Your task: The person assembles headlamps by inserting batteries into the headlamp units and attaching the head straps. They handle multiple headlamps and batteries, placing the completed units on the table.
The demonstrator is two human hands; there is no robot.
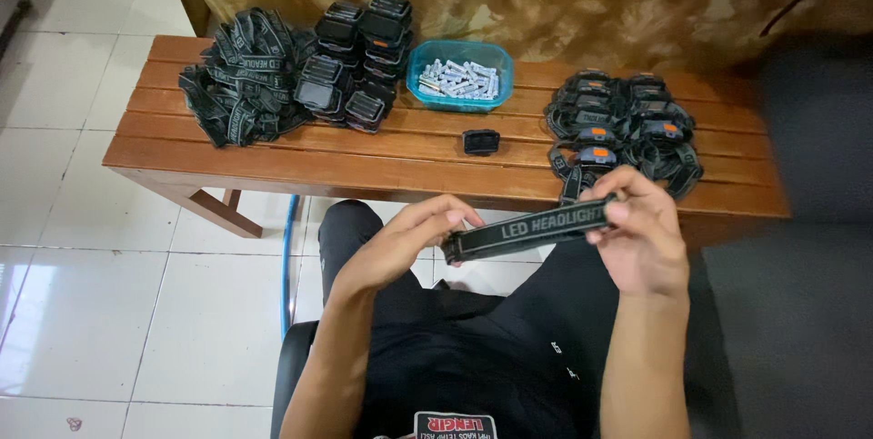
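A black elastic headlamp strap [532, 230] with white lettering is stretched flat between both hands, just below the front edge of the wooden bench [382, 157]. My left hand [400, 244] pinches its left end with thumb and fingers. My right hand [641, 234] grips its right end. One lone black lamp unit [480, 141] lies on the bench in front of me, apart from both hands.
A heap of black straps [241, 75] and stacked black lamp units [359, 57] sit at the bench's left. A blue tub of batteries [459, 75] stands at the back middle. Assembled headlamps with orange buttons [623, 130] are piled at right. White floor tiles lie to the left.
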